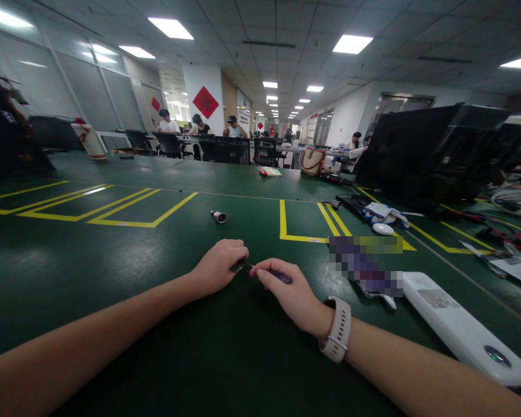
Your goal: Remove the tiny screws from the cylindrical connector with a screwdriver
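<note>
My left hand [221,265] is closed around a small round metal part [238,265], its dark open end turned to the right. Between the thumb and fingers of my right hand [290,289] sits a small screwdriver with a purple handle [281,277]. Its thin shaft points left, with the tip at or very near the metal part; whether it touches I cannot tell. Beyond my left hand, a shiny cylindrical metal piece [219,216] lies on its side on the green table [156,266].
Yellow tape outlines [283,220] mark the table. At right lie a long white device [464,327], a pixelated packet [364,269], a white oval object [382,229] and a blue-and-white cloth [384,213]. Black computer cases [425,150] stand behind them. Several people sit at far desks.
</note>
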Action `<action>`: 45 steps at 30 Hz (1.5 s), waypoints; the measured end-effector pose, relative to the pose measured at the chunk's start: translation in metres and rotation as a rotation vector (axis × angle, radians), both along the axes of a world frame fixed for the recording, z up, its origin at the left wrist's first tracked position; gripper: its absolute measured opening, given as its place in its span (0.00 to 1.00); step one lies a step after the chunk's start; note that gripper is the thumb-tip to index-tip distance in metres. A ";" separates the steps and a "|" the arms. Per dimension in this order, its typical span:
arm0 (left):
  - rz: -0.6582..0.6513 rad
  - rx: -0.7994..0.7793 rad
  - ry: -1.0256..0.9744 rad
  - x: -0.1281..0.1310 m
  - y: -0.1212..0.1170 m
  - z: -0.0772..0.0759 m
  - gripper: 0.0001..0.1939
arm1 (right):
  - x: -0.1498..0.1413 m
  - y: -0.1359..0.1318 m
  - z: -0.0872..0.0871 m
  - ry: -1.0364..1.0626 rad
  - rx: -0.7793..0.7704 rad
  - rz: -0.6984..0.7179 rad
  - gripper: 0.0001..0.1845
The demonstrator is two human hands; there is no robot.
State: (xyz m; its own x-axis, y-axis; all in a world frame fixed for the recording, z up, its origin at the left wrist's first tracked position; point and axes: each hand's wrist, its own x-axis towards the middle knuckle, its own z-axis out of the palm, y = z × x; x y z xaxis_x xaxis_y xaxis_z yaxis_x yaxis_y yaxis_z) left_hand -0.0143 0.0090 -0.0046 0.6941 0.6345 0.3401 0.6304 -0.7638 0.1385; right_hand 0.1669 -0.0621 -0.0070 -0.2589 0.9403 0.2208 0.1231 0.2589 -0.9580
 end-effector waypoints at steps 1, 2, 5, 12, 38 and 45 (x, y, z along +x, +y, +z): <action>-0.001 -0.001 0.004 0.000 -0.001 0.001 0.06 | 0.000 0.001 -0.001 0.034 -0.034 0.008 0.09; -0.003 -0.004 0.006 0.000 -0.001 0.001 0.06 | 0.000 0.002 -0.001 0.079 -0.072 0.013 0.09; -0.007 -0.012 -0.004 0.000 0.000 0.002 0.06 | 0.001 0.004 -0.002 0.201 -0.155 0.018 0.09; 0.011 -0.041 -0.068 -0.001 0.005 -0.001 0.07 | 0.000 0.002 -0.001 0.232 -0.151 0.020 0.08; -0.018 -0.094 -0.160 -0.001 0.004 -0.003 0.05 | 0.000 -0.002 0.005 0.018 -0.008 0.096 0.10; -0.012 -0.096 -0.147 0.000 0.001 -0.001 0.04 | 0.001 -0.001 0.000 0.003 0.040 0.015 0.10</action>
State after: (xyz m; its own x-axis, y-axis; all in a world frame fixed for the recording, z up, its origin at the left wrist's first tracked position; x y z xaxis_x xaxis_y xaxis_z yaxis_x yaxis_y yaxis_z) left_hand -0.0142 0.0104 -0.0057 0.6489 0.6609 0.3769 0.5891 -0.7500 0.3008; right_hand 0.1675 -0.0632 -0.0071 -0.2724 0.9266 0.2591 0.1156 0.2989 -0.9473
